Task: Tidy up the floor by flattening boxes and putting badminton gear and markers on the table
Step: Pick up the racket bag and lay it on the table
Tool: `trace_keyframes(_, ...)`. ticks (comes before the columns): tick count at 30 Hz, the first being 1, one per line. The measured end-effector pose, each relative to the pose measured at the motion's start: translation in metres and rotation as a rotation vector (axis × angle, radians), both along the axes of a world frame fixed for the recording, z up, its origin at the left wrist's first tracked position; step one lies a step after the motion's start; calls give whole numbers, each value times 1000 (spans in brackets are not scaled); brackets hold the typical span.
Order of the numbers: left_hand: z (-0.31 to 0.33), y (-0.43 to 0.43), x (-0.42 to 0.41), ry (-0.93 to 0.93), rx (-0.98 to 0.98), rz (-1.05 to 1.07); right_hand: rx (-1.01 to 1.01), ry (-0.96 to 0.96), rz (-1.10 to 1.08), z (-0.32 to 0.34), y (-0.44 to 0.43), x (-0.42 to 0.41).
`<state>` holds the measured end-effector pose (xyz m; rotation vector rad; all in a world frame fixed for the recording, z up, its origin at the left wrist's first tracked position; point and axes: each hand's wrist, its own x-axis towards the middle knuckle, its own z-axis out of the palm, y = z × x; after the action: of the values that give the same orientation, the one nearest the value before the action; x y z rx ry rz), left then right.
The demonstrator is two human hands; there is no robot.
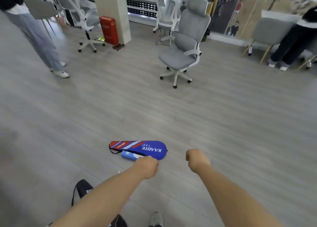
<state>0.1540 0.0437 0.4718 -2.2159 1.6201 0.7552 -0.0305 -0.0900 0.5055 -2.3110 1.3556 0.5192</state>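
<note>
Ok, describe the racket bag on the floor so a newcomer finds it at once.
Start from the grey office chair mid-room and look down the bare floor toward the wearer's hands. Just beyond the left hand lies the racket bag, flat, blue with a red-striped end, white KAAOTE lettering, unlike the pale blue tube beside it.

Glossy cloth racket cover (139, 147), matt wood-look floor (223, 123)

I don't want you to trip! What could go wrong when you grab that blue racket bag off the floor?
The blue tube lies against the racket bag, so lifting the bag might set it rolling away. The black strap near the person's shoe could catch a foot. The left hand and right hand both look closed, so neither seems ready to grip.
</note>
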Motion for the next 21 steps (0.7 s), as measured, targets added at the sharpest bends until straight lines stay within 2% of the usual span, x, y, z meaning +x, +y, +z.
trace_keyframes(3,11,-53,27,12,18,22,-8,-54,6,11,-62,30)
trace_keyframes(7,11,-122,53,33,12,141,11,-32,83,12,-142,64)
trace_keyframes(13,13,-230,87,-24,-45,252,83,26,301,4,-273,127)
trace_keyframes(17,19,-270,106,-28,3,310,116,84,459,20,-338,177)
trace_keyframes(21,26,-291,131,-28,-24,494,106,81,631,30,-380,244)
